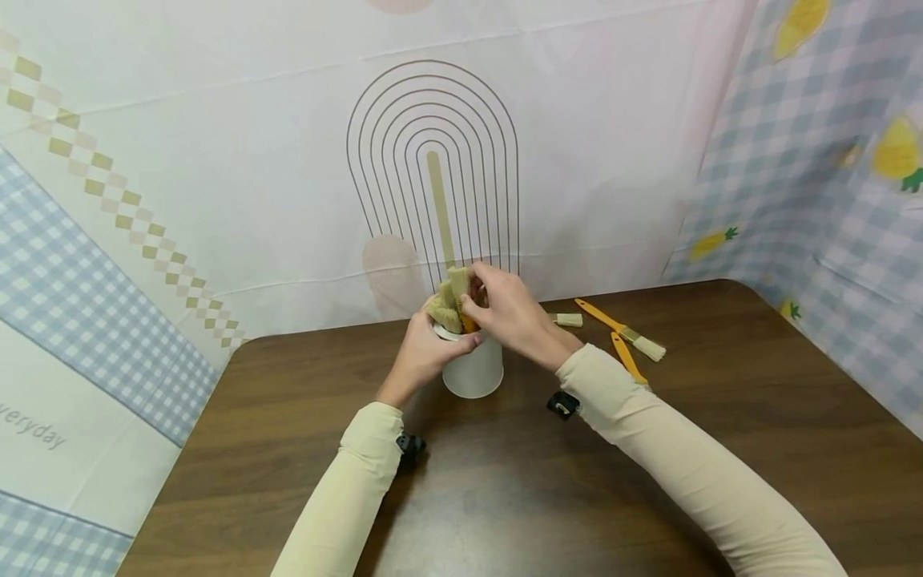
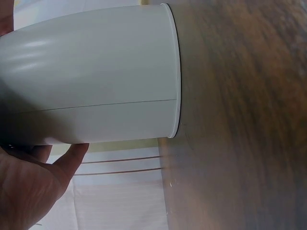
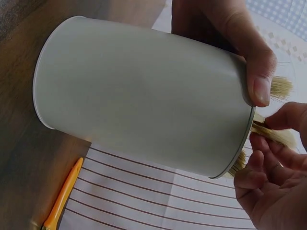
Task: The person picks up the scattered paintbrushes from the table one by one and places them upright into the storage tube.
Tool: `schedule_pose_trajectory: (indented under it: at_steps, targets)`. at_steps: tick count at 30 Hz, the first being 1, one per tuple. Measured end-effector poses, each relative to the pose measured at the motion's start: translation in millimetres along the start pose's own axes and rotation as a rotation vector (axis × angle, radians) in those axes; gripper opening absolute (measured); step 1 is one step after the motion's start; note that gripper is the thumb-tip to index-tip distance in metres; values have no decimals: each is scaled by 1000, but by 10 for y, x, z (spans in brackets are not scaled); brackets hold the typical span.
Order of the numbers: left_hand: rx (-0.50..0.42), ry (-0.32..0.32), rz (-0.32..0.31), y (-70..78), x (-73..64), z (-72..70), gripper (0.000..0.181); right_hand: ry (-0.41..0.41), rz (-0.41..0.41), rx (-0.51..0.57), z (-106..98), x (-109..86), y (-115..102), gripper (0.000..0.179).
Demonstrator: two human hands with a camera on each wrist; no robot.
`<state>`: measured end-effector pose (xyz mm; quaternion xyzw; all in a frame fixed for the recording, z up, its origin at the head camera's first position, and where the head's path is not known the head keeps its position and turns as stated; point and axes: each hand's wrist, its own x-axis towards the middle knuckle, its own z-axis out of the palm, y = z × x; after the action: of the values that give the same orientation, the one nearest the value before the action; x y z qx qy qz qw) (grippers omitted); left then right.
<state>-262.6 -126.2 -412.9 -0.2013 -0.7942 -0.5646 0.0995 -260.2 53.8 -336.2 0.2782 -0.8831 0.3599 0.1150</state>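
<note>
A white cylindrical container [image 1: 472, 375] stands upright on the table, with several paintbrushes [image 1: 441, 314] in it, bristles up. My left hand [image 1: 425, 349] grips it near the rim from the left, the thumb lying along the near side in the right wrist view. Over the opening, my right hand [image 1: 515, 312] pinches one paintbrush [image 1: 460, 282] at its pale bristle end. The lower part of that brush is hidden inside the container. In the left wrist view, the container's smooth wall [image 2: 96, 72] fills much of the picture, and its base meets the tabletop.
Right of the container, a yellow-handled paintbrush [image 1: 645, 344] lies on the brown wooden table [image 1: 490, 497]. Close by are another yellow handle [image 1: 626, 357] and a pale bristle head [image 1: 567, 320], both partly covered by my right arm. A patterned cloth [image 1: 606, 160] hangs behind the table.
</note>
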Motion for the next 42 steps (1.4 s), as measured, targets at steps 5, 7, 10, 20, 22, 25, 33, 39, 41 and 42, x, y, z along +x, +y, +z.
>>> schedule_pose_trajectory:
  at_steps: [5, 7, 10, 20, 22, 25, 33, 39, 41, 42]
  targets:
    - [-19, -10, 18, 11, 14, 38, 64, -59, -15, -128, -29, 1, 23, 9]
    - [-21, -13, 18, 12, 17, 55, 63, -82, -14, -183, -46, -5, 31, 8]
    - [-27, -18, 13, 11, 23, 81, 64, -126, -4, -255, -71, -21, 38, 8]
    - [-21, -20, -10, -4, 22, 134, 68, -93, 43, -158, -283, -70, 81, 23]
    - [-30, -19, -6, 3, 23, 122, 72, -48, 69, -81, -423, -68, 135, 24]
    - [-34, 0, -6, 18, 20, 80, 75, -37, 126, 5, -677, -74, 258, 23]
    - [-19, 10, -23, 46, -1, 6, 74, -227, 275, -64, -1249, -400, 851, 25]
    - [-38, 19, -12, 60, 23, 2, 76, -322, 183, -153, -1300, -852, 1413, 24]
    - [-44, 14, -7, 53, 31, 23, 76, -367, 133, -160, -1268, -1031, 1596, 29]
    - [-49, 10, -6, 48, 32, 38, 75, -388, 102, -167, -1251, -1119, 1675, 31]
